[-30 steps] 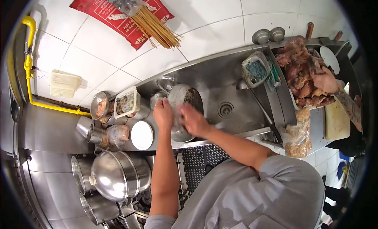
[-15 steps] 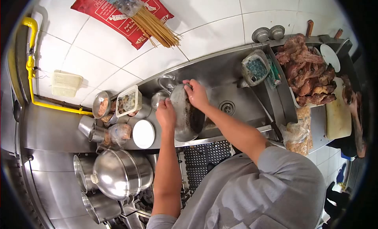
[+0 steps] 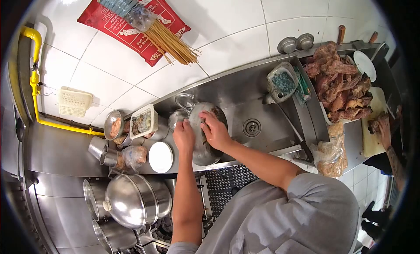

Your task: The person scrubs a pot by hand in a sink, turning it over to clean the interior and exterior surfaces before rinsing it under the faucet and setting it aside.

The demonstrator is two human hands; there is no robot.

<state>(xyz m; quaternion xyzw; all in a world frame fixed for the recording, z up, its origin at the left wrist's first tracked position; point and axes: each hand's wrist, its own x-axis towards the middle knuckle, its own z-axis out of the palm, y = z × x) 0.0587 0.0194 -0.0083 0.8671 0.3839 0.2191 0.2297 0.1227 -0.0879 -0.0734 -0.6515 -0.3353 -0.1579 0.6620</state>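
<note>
A large rounded metal vessel (image 3: 205,153), grey with dark stains, is tilted at the left end of the steel sink (image 3: 271,127). On its left rim rests my left hand (image 3: 184,135), fingers closed round the edge. My right hand (image 3: 215,128) lies over its upper middle, fingers bent against the surface; what its fingertips touch is partly hidden. Just behind the vessel are the faucet (image 3: 185,101) and a small metal bowl (image 3: 177,119).
Left of the sink are a white lid (image 3: 160,157), a white basket (image 3: 144,121) and metal containers. Large pots (image 3: 138,199) stand below. To the right lie a plastic tub (image 3: 282,82), a ladle and piled meat (image 3: 339,83). A co-worker's hand (image 3: 385,129) holds meat over a cutting board (image 3: 372,142).
My right hand has moved down over the vessel, whose dark-stained part now shows more toward the upper right. The co-worker's hand has come into clearer view at the board. The view has shifted slightly.
</note>
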